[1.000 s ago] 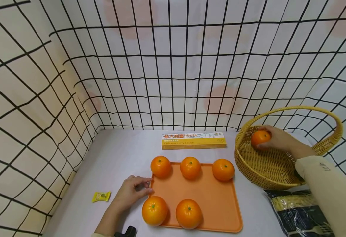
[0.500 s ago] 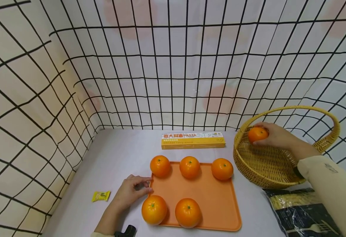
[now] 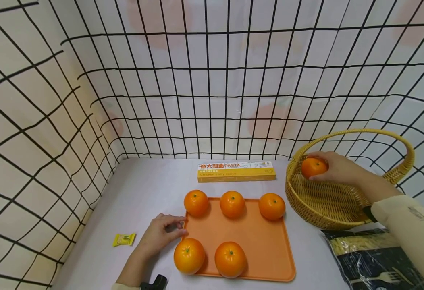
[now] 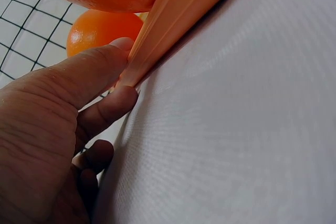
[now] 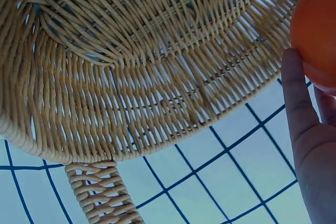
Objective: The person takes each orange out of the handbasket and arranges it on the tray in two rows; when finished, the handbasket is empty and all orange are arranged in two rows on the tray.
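My right hand (image 3: 337, 169) grips an orange (image 3: 314, 167) inside the wicker basket (image 3: 328, 201), near its left wall. In the right wrist view that orange (image 5: 318, 38) is partly cut off, with fingers against it. My left hand (image 3: 161, 235) pinches the left rim of the orange tray (image 3: 248, 233) between thumb and forefinger; the left wrist view shows the thumb (image 4: 105, 66) against the rim. Three oranges line the tray's back edge: left (image 3: 196, 203), middle (image 3: 232, 204) and right (image 3: 271, 206). Two larger ones sit at the front, left (image 3: 189, 256) and middle (image 3: 230, 259).
A pasta box (image 3: 236, 172) lies behind the tray. Left of my left hand is a small yellow packet (image 3: 124, 239). A dark bag of pasta (image 3: 375, 257) lies in front of the basket, partly under my right sleeve. The basket's tall handle (image 3: 360, 131) arches over it.
My right hand and the orange have shifted slightly left inside the basket. The basket has also moved slightly left. My left hand stays at the tray's rim.
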### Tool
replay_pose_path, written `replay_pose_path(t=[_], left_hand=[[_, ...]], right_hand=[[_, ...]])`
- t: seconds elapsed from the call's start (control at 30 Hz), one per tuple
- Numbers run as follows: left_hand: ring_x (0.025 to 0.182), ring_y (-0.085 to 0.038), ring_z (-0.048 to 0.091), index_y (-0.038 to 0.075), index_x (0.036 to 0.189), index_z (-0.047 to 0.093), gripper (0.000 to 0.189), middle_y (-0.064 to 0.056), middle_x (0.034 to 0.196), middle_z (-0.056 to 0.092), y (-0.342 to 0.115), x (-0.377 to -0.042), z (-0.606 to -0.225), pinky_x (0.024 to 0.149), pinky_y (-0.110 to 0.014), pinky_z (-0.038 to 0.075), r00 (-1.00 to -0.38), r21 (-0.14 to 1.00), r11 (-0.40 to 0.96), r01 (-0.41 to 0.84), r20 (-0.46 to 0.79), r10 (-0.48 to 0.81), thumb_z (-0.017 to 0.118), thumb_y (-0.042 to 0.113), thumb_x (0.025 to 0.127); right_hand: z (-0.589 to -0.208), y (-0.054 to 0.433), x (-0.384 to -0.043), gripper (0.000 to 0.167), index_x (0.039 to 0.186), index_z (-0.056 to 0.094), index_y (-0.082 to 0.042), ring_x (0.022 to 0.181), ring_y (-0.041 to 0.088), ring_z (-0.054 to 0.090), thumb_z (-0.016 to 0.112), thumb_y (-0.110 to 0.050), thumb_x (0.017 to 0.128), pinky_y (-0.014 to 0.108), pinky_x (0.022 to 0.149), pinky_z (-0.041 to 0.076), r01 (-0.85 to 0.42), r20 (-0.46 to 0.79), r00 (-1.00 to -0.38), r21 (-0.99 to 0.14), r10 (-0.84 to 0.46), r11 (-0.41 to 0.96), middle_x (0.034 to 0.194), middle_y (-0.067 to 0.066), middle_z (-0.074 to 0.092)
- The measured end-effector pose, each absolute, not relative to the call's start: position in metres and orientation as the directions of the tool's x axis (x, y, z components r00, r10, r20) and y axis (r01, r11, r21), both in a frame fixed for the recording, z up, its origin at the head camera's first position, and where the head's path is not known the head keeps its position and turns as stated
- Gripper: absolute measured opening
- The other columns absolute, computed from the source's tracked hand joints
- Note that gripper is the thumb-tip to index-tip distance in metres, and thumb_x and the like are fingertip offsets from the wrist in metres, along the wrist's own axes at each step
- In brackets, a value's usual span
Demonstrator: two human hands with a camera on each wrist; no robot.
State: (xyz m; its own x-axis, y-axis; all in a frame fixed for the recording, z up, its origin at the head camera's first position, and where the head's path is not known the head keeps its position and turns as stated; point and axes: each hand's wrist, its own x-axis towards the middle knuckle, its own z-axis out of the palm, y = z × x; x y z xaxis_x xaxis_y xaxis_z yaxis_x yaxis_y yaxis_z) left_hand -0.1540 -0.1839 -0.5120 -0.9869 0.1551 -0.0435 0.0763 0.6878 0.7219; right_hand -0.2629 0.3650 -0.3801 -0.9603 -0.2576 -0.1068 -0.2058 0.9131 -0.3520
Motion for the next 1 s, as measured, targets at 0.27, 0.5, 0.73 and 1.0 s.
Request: replay_pose_path(t=[0.27, 0.5, 0.73, 1.0], left_hand=[[0.089, -0.009, 0.048, 0.033, 0.110, 0.078, 0.034, 0.021, 0.085, 0.065, -0.183, -0.154, -0.511, 0.078, -0.025, 0.039, -0.988, 0.715, 0.696, 0.059, -0.056, 0.142, 0.087, 0.041, 0.079], [0.089, -0.010, 0.048, 0.034, 0.110, 0.078, 0.033, 0.021, 0.084, 0.065, -0.182, -0.154, -0.511, 0.079, -0.027, 0.039, -0.988, 0.716, 0.697, 0.038, -0.075, 0.132, 0.088, 0.040, 0.079], [0.090, -0.011, 0.048, 0.033, 0.110, 0.078, 0.033, 0.021, 0.084, 0.065, -0.182, -0.154, -0.511, 0.080, -0.027, 0.039, -0.987, 0.720, 0.693, 0.033, -0.084, 0.134, 0.088, 0.039, 0.079], [0.091, -0.011, 0.048, 0.034, 0.111, 0.078, 0.033, 0.020, 0.085, 0.065, -0.183, -0.155, -0.512, 0.080, -0.027, 0.039, -0.986, 0.720, 0.693, 0.031, -0.091, 0.138, 0.087, 0.041, 0.079]], right_hand=[[-0.374, 0.354, -0.246, 0.087, 0.148, 0.047, -0.010, 0.120, 0.052, 0.055, 0.083, -0.053, 0.081, 0.065, 0.088, 0.051, -0.238, -0.093, -0.955, -0.320, -0.281, 0.917, 0.149, 0.034, 0.042], [-0.371, 0.352, -0.231, 0.092, 0.148, 0.050, -0.009, 0.122, 0.048, 0.056, 0.083, -0.059, 0.078, 0.063, 0.088, 0.052, -0.312, -0.034, -0.942, -0.270, -0.333, 0.911, 0.146, 0.028, 0.050], [-0.368, 0.353, -0.215, 0.091, 0.147, 0.050, -0.010, 0.119, 0.046, 0.057, 0.085, -0.057, 0.076, 0.063, 0.089, 0.052, -0.327, -0.021, -0.938, -0.271, -0.345, 0.906, 0.144, 0.027, 0.051], [-0.359, 0.340, -0.191, 0.089, 0.146, 0.051, -0.014, 0.115, 0.043, 0.060, 0.086, -0.055, 0.076, 0.062, 0.086, 0.054, -0.322, -0.015, -0.940, -0.284, -0.340, 0.903, 0.142, 0.024, 0.052]])
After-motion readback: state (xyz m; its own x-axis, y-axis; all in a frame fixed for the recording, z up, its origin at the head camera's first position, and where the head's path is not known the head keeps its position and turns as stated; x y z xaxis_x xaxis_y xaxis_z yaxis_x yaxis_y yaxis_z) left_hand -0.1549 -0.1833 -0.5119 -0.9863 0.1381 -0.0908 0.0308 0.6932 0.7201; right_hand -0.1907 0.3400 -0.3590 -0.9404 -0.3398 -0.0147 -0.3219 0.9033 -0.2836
